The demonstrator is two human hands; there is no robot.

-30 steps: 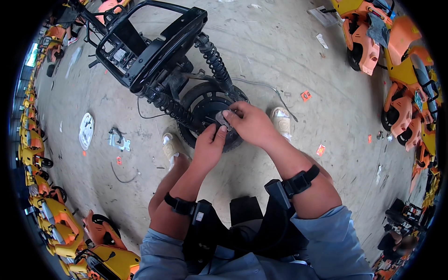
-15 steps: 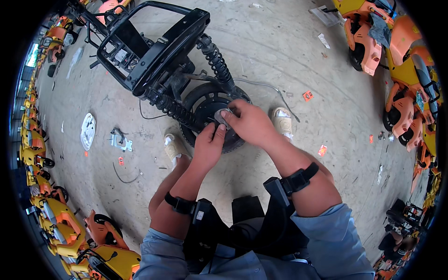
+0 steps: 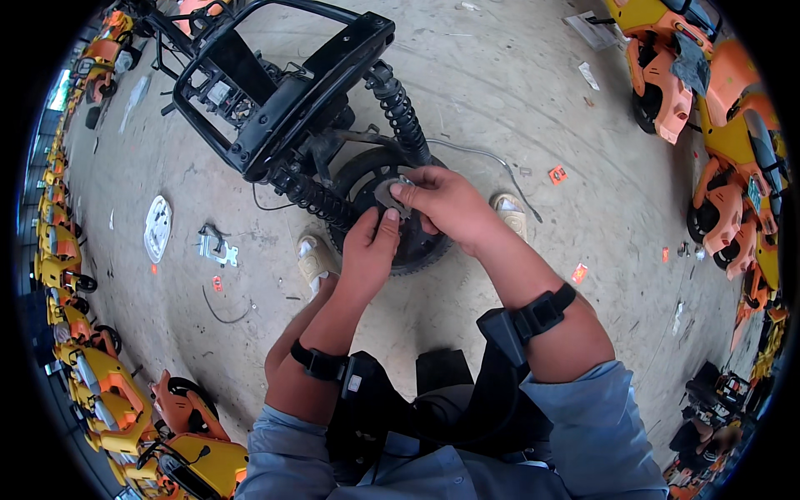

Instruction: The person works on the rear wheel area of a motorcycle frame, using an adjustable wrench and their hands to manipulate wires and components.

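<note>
My right hand point(image 3: 446, 204) pinches a small flat grey rounded piece point(image 3: 387, 196) between thumb and fingers, above the wheel. Just below it, my left hand point(image 3: 372, 239) is closed, thumb against curled fingers; what they hold, if anything, is hidden. The left thumb tip lies close to the grey piece, and I cannot tell whether they touch. Under both hands is the black wheel point(image 3: 422, 250) of a stripped scooter frame point(image 3: 287, 112). Two black coil shock absorbers, the left one point(image 3: 315, 202) and the right one point(image 3: 400, 112), flank the wheel.
A dark cable point(image 3: 492, 156) trails right from the wheel. On the floor at left lie a pale oval plate point(image 3: 157, 229), a metal bracket point(image 3: 218, 247) and a curved black hose point(image 3: 225, 319). Rows of yellow and orange scooters point(image 3: 723, 179) stand on both sides.
My right hand has turned and moved slightly with the grey piece. My left hand has drawn a little down and away from it. The whole view has shifted slightly.
</note>
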